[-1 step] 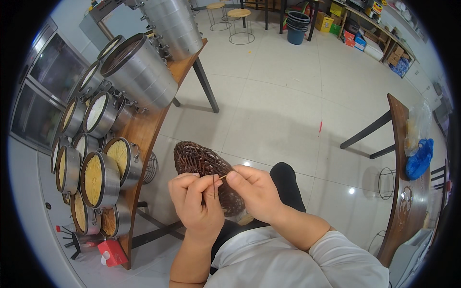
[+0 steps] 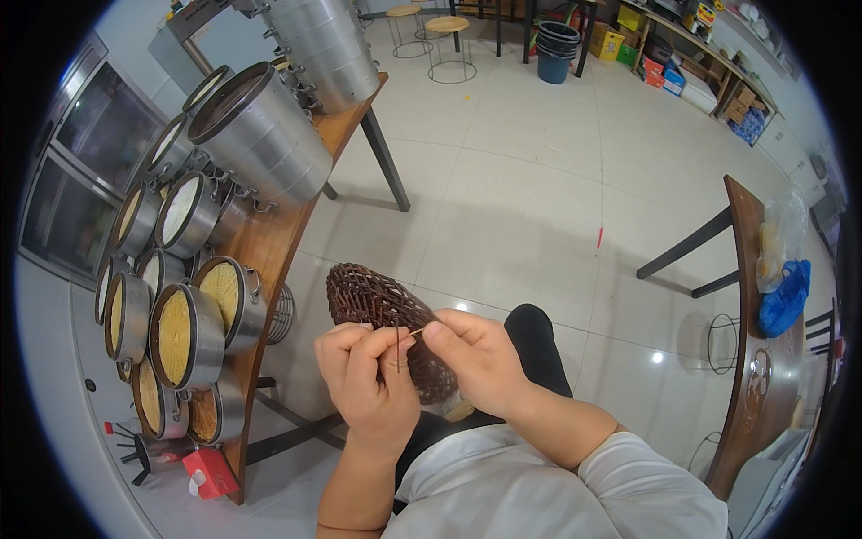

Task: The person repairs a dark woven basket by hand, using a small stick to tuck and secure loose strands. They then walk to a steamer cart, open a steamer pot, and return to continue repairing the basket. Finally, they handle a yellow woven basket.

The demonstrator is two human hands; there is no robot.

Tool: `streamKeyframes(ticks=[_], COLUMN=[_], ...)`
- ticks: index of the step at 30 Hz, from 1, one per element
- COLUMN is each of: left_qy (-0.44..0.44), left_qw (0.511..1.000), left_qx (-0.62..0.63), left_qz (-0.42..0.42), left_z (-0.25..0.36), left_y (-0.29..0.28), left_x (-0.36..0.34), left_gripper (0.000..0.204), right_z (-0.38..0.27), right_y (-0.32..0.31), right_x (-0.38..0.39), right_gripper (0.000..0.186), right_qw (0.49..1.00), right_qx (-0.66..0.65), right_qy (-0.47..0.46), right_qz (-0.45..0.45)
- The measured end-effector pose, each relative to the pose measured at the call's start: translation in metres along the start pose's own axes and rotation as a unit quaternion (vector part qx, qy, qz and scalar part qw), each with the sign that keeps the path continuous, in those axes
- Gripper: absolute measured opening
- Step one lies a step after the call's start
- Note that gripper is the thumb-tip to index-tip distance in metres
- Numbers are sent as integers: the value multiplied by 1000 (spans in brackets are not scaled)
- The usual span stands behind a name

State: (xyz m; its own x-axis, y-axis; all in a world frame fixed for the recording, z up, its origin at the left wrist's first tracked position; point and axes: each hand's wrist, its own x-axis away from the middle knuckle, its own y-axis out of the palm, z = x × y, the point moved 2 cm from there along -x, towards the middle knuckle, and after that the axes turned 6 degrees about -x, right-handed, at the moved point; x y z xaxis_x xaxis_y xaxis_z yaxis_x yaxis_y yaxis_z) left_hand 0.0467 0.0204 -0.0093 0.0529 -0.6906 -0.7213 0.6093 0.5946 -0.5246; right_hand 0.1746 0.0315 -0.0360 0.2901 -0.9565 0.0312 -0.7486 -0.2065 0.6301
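Across the left wooden table (image 2: 269,235), round metal tins (image 2: 206,337) stand up to its right edge, with a red box (image 2: 209,473) beside its near corner. Right of that edge is a dark wicker basket (image 2: 373,295); over its near side the left hand (image 2: 373,377) pinches a thin strand (image 2: 416,332) between fingertips, and the right hand (image 2: 476,357) grips that strand under its thumb. Farther right, a blue bag (image 2: 784,304) lies near another table's (image 2: 750,400) far end.

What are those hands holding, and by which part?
The right hand pinches a thin strand at its visible right end, near the brown woven basket. What the left hand grips is unclear.
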Motion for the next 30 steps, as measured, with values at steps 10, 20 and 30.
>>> streamKeyframes(ticks=[10, 20, 30], left_qy=[-250, -423, -445], left_qw=[963, 888, 791], left_qx=[1, 160, 416], left_qz=[-106, -85, 61], left_z=[-74, -108, -88], left_y=[-27, -10, 7], left_x=[-10, 1, 19], left_gripper=[12, 21, 22], right_z=[-8, -13, -7], right_y=[-41, -45, -19], right_x=[-19, -18, -11], right_gripper=[33, 31, 38], right_qw=[991, 992, 979], right_qx=[6, -39, -190], right_qy=[-57, -75, 51], right_qz=[119, 94, -63])
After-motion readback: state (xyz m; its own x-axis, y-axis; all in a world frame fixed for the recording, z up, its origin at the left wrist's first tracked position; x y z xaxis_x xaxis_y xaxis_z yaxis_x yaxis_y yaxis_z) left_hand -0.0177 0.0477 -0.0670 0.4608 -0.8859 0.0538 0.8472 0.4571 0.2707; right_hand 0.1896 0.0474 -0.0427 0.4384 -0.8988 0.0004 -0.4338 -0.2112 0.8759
